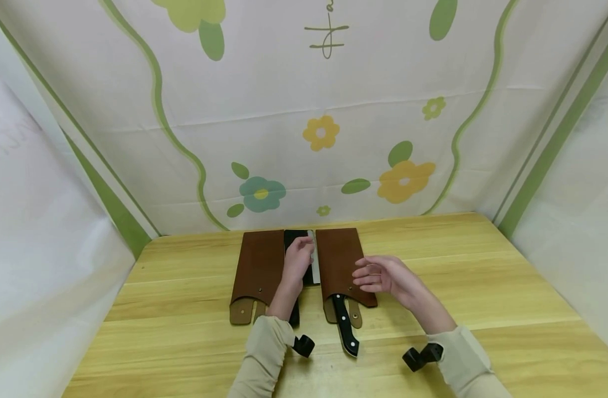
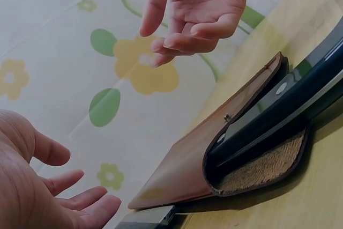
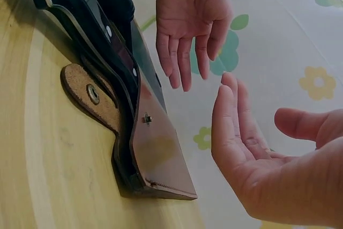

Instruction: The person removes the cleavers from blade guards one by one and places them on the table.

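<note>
My left hand (image 1: 298, 260), fingers relaxed and holding nothing, is over a broad-bladed cleaver (image 1: 315, 271) with a dark blade face and a silver edge strip. Part of the cleaver's black handle (image 1: 295, 316) shows below the wrist. To the right, a brown leather sheath (image 1: 340, 254) lies on the table with a black riveted knife handle (image 1: 346, 331) sticking out of its near end. My right hand (image 1: 388, 276) is beside that sheath's right edge, its fingers loosely bent and empty. In the right wrist view, the sheath's snap strap (image 3: 88, 95) hangs unfastened.
A second brown leather sheath (image 1: 259, 260) lies left of the cleaver, its near-end straps (image 1: 241, 312) undone. The wooden table (image 1: 184, 309) meets a flower-printed cloth wall (image 1: 284, 138) at the back. White cloth panels (image 1: 40, 221) stand at both sides.
</note>
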`<action>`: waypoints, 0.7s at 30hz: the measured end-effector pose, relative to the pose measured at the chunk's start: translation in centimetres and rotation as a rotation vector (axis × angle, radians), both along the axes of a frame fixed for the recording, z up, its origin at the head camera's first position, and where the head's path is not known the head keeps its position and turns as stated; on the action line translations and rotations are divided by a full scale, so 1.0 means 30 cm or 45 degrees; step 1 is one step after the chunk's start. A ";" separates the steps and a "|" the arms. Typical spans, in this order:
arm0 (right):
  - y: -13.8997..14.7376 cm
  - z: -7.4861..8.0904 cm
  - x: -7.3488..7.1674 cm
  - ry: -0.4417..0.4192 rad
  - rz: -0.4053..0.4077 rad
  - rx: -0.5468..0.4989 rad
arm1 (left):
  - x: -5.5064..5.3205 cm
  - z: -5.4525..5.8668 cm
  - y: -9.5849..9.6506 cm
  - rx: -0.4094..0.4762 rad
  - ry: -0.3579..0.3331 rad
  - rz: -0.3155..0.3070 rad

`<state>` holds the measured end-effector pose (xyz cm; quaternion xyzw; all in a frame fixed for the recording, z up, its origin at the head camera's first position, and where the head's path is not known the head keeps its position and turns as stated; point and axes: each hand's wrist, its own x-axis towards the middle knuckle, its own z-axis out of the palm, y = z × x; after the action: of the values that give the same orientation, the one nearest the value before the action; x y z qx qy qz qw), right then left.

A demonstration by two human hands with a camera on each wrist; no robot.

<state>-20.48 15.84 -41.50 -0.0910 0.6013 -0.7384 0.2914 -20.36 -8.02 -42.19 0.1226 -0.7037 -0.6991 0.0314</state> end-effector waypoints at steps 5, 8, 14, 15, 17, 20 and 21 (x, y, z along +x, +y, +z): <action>0.002 -0.004 0.005 -0.003 -0.002 -0.007 | 0.006 0.004 0.006 0.004 0.002 -0.014; 0.003 -0.005 0.007 -0.002 -0.002 -0.004 | 0.006 0.005 0.007 0.004 0.005 -0.016; 0.006 -0.009 0.011 -0.012 -0.004 0.003 | 0.009 0.007 0.010 0.014 0.003 -0.039; 0.006 -0.009 0.012 -0.015 -0.005 0.002 | 0.011 0.008 0.011 0.016 0.001 -0.044; 0.007 -0.010 0.013 -0.019 -0.003 -0.003 | 0.012 0.008 0.012 0.011 0.007 -0.053; 0.009 -0.013 0.015 -0.022 0.003 -0.009 | 0.012 0.008 0.015 -0.001 0.008 -0.058; 0.010 -0.014 0.015 -0.022 0.005 -0.011 | 0.012 0.008 0.015 -0.005 0.009 -0.058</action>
<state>-20.02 16.13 -41.91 -0.0871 0.5955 -0.7410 0.2977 -20.00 -7.57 -41.95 0.1038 -0.7075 -0.6988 0.0182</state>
